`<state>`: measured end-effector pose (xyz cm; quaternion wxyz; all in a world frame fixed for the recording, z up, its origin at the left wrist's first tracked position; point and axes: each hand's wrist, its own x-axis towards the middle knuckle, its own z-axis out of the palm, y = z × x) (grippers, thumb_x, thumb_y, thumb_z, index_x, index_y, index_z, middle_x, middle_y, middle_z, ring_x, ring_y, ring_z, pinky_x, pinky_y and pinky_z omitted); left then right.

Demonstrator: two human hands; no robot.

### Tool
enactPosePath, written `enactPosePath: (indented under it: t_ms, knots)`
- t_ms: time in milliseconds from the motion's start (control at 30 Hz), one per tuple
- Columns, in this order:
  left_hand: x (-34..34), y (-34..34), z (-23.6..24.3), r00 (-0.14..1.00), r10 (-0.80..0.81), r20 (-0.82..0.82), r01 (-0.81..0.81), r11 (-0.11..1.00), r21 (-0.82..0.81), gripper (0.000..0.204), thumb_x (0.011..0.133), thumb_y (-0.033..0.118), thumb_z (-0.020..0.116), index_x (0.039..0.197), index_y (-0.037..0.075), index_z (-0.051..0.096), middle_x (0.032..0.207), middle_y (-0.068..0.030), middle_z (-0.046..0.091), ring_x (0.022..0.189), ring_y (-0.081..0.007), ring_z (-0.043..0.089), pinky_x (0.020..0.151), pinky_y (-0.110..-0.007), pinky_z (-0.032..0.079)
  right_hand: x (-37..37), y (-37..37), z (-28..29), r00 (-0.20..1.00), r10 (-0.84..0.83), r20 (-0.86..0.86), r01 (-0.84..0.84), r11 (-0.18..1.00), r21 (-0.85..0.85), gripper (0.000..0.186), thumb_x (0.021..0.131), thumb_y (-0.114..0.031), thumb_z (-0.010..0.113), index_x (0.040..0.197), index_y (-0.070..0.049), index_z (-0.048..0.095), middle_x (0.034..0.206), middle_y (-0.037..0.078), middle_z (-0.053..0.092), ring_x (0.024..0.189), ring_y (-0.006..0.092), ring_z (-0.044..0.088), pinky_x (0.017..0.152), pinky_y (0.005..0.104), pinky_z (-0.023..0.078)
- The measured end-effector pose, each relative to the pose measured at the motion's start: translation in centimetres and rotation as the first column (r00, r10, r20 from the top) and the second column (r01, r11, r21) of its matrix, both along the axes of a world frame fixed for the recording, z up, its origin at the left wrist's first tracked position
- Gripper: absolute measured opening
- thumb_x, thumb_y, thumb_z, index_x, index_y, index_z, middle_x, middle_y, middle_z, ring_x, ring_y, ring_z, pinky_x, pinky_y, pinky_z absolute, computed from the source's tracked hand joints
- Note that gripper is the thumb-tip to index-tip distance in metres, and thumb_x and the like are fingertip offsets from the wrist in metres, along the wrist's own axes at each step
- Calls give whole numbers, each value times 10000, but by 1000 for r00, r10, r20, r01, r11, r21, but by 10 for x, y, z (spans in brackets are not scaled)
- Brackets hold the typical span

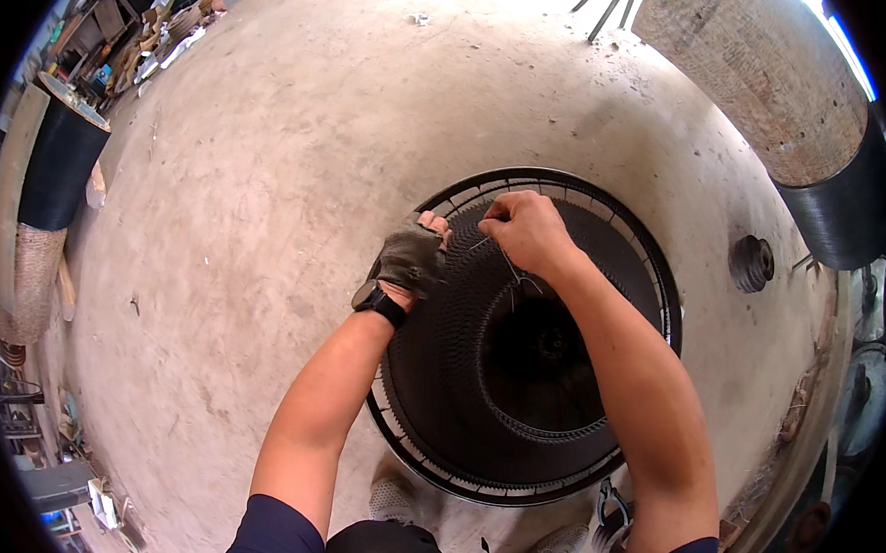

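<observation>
A round black reel (431,406) of toothed, coiled strip, with a dark centre and spoked outer rim, lies in front of me. My left hand (414,250), in a grey fingerless glove with a black watch at the wrist, is curled at the reel's upper left; what its fingers grip is hidden. My right hand (526,226), bare, pinches a thin wire (512,268) above the upper coils, a little right of my left hand. The wire hangs toward the centre.
Black-and-tan rolls stand at left (63,166) and upper right (745,62). A small dark coil (750,263) lies right of the reel, pliers (606,505) by my right forearm. Cluttered scrap (140,40) lines the upper left. My shoes (391,499) show below the reel.
</observation>
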<state>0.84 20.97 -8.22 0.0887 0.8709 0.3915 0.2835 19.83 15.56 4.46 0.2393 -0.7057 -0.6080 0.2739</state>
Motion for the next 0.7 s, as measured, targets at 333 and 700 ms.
enactPosePath:
  t_ms: [333,700]
  knots:
    - [-5,-2,21,938,113,327,-50,980,-195,298,866,118,701,1145,52,621,1080,-157,660,1017,-354,641,882,-439,519,-13,-19,23,990,130,-45,-134,987,-84,196,800,-162,757,921,-10,732,910,174,734,924,342,704,845,418,548]
    - [-22,-56,60,799,253,546,-51,932,-358,342,985,139,643,1300,34,564,1163,-77,654,1003,-161,611,918,-322,506,23,-56,56,981,192,3,-192,981,14,526,759,-54,757,1268,-18,625,1062,138,687,977,265,678,847,359,545]
